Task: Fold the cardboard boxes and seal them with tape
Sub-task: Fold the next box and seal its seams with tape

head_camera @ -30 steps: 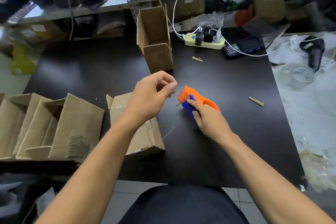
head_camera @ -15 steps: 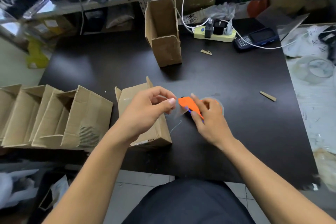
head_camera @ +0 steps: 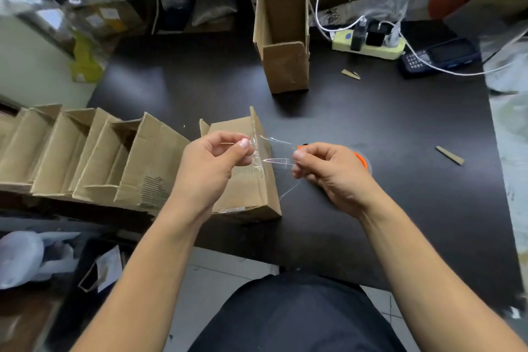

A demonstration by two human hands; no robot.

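Both hands have left the orange dispenser (head_camera: 360, 158) and now stretch a clear tape strip (head_camera: 275, 151).
Left hand (head_camera: 211, 163) and right hand (head_camera: 328, 171) each pinch one end, just above the folded box (head_camera: 243, 188); keep it taut and centre it over the seam.

Two bare forearms run up from the bottom of the view, no sleeves on either, no watch, no ring, no glove; left hand (head_camera: 213, 163) shows short, trimmed nails, thumbnail pale and clean; right hand (head_camera: 328, 170) the same, knuckles and tendons plainly visible on its back; down at the bottom edge, dark clothing (head_camera: 297, 320), plain black fabric, no print showing.
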